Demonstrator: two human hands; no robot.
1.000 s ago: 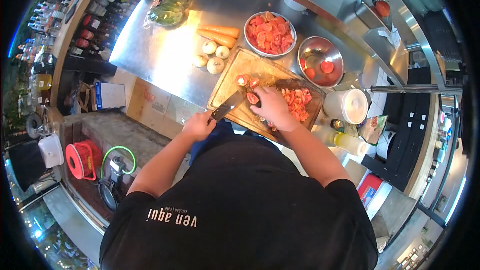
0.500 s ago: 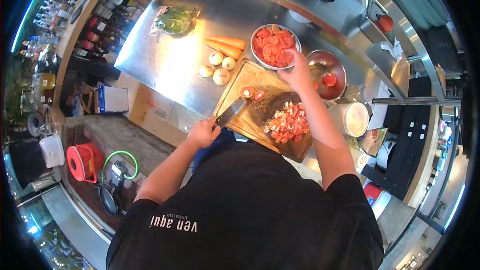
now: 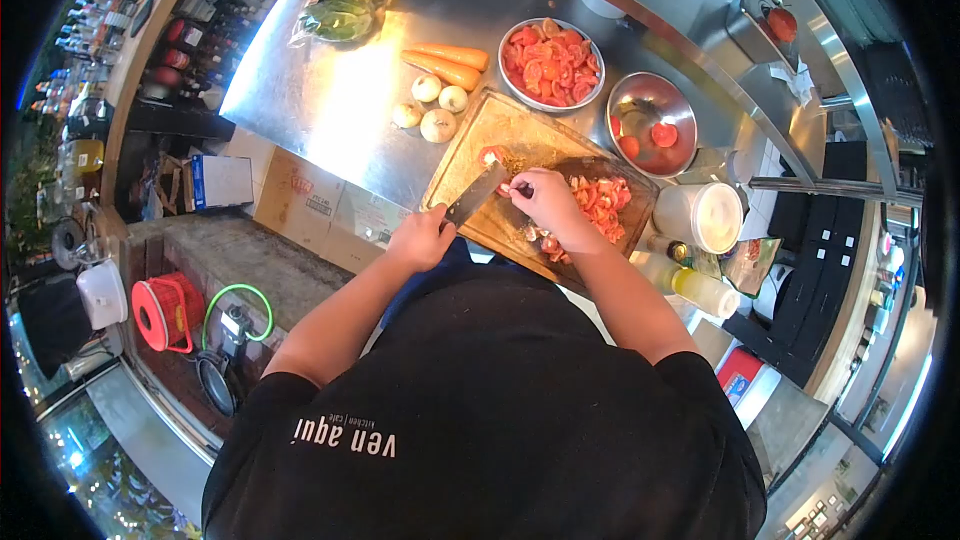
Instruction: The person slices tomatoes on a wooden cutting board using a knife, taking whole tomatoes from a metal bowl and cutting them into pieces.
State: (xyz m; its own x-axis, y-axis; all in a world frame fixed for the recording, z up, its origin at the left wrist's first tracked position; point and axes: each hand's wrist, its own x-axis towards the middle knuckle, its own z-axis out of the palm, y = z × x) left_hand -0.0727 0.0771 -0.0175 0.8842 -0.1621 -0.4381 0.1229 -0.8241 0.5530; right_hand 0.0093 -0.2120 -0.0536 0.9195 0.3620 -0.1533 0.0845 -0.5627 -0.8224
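My left hand is wrapped round the handle of a knife, whose blade slants over the wooden cutting board. At the blade's tip, my right hand pinches a small piece of tomato, mostly hidden by its fingers. A tomato piece lies on the board just beyond the blade. Chopped tomato is heaped on the board's right part, partly behind my right hand. Past the board stands a bowl full of cut tomatoes. Beside it, a steel bowl holds a few red tomato pieces.
Carrots and several onions lie left of the board, with bagged greens farther back. A white-lidded tub and a squeeze bottle stand at the right. A metal shelf runs along the back.
My right hand has come back from the full tomato bowl to the board and now pinches a tomato piece beside the blade. The knife has moved slightly up and right.
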